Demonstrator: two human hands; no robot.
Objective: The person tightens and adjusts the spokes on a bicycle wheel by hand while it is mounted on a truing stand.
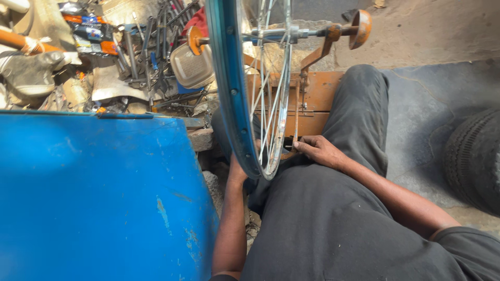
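My right hand [319, 151] lay on my thigh just beside the bottom of the wheel [249, 88], fingers loosely curled with the tips at the spokes; I could not tell whether they pinched one. My left hand [238, 167] reached up behind the blue rim, mostly hidden, so its grip could not be told. The wheel stood upright between my knees, its axle held in an orange stand [317, 78]. A blue panel [99, 192] stood at my left. Farther off lay a heap of tools [151, 52], and a tyre [476, 156] sat at my right.
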